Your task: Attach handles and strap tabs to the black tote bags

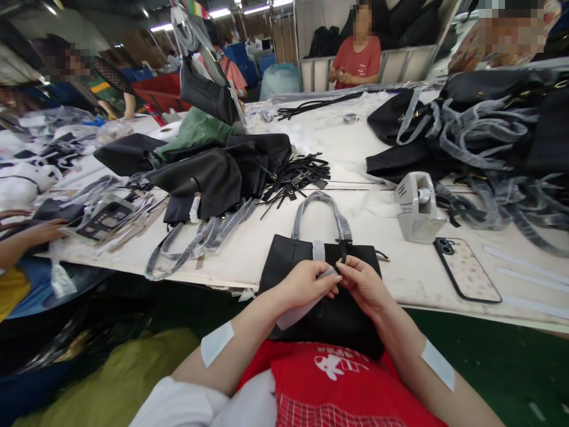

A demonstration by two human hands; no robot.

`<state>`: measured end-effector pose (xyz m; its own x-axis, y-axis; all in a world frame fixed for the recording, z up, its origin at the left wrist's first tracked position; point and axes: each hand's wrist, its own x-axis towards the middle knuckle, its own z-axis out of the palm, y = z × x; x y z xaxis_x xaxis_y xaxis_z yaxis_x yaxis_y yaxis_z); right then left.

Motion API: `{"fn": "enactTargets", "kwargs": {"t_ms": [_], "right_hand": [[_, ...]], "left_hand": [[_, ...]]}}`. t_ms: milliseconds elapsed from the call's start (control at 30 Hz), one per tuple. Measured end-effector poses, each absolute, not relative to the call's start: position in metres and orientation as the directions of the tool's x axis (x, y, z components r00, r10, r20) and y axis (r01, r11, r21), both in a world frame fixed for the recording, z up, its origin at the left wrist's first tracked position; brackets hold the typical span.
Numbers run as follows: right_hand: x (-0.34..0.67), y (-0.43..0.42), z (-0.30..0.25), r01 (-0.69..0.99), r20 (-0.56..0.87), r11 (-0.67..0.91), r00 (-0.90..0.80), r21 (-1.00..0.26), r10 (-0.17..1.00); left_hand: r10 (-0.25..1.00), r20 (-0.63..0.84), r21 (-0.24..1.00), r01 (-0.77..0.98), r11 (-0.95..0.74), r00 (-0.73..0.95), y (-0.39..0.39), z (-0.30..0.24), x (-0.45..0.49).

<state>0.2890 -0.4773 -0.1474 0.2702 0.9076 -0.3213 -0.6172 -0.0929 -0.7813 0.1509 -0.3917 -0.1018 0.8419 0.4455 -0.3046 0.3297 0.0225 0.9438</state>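
Ceiling lamps [255, 9] are shining over a busy workroom, where a person in a red shirt [358, 62] is standing behind the long white worktable [342, 151]. At the near edge of this table, a black handbag [347, 317] is leaning between the tabletop and the red apron [338, 379] of the wearer, and its film-wrapped handle [304, 210] is rising in an arch toward the far side. Above the bag's front, the left hand [311, 281] is keeping its fingers curled nearly closed, and it is holding a translucent sheet [296, 317], which is hanging down over the bag. Just beside it, the right hand [362, 284] is pinching a narrow black strap [344, 252] near the handle's base, with thumb and forefinger together; the fingertips of both hands are almost meeting. Near the bag's upper edge, a pale strip [319, 250] is lying on the leather-like surface. To the right, a tape dispenser [415, 207] is standing near a phone [466, 270] in a patterned case, and several white strips [528, 279] are lying beyond it. On the left, dark bags [200, 178] are lying heaped, next to a pile of thin black straps [304, 172].
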Motion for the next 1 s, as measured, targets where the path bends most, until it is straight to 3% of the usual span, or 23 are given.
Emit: {"fn": "enactTargets", "kwargs": {"t_ms": [167, 367, 533, 600, 667, 733, 800, 900, 1000], "right_hand": [[0.291, -0.473, -0.149, -0.571, -0.285, -0.069, 0.298, -0.818, 0.911], [0.299, -0.459, -0.149, -0.531, -0.304, -0.079, 0.350, -0.843, 0.886], [0.298, -0.459, -0.152, -0.416, -0.260, -0.094, 0.363, -0.904, 0.895], [0.302, -0.461, -0.151, -0.227, -0.218, -0.137, 0.383, -0.964, 0.898], [0.311, -0.463, -0.147, 0.141, -0.071, -0.150, 0.457, -0.979, 0.887], [0.322, -0.464, -0.143, 0.523, 0.158, -0.129, 0.470, -0.842, 0.868], [0.332, -0.462, -0.141, 0.747, 0.316, -0.091, 0.385, -0.659, 0.867], [0.342, -0.454, -0.147, 0.854, 0.412, -0.050, 0.300, -0.518, 0.861], [0.349, -0.445, -0.158, 0.799, 0.405, -0.117, 0.418, -0.590, 0.813]], "left_hand": [[0.509, -0.323, 0.946, 0.282, 0.158, 0.798, -0.390, -0.110, 0.156], [0.432, -0.488, 0.860, 0.332, 0.388, 0.758, -0.385, -0.115, 0.162], [0.451, -0.503, 0.856, 0.355, 0.375, 0.737, -0.380, -0.116, 0.170], [0.456, -0.516, 0.852, 0.378, 0.363, 0.725, -0.378, -0.117, 0.172], [0.458, -0.540, 0.838, 0.398, 0.374, 0.706, -0.376, -0.118, 0.173], [0.464, -0.567, 0.821, 0.420, 0.386, 0.681, -0.372, -0.120, 0.175], [0.473, -0.581, 0.813, 0.447, 0.373, 0.663, -0.368, -0.121, 0.178], [0.507, -0.570, 0.821, 0.480, 0.309, 0.647, -0.360, -0.124, 0.185], [0.521, -0.559, 0.821, 0.515, 0.245, 0.645, -0.352, -0.125, 0.193]]}}
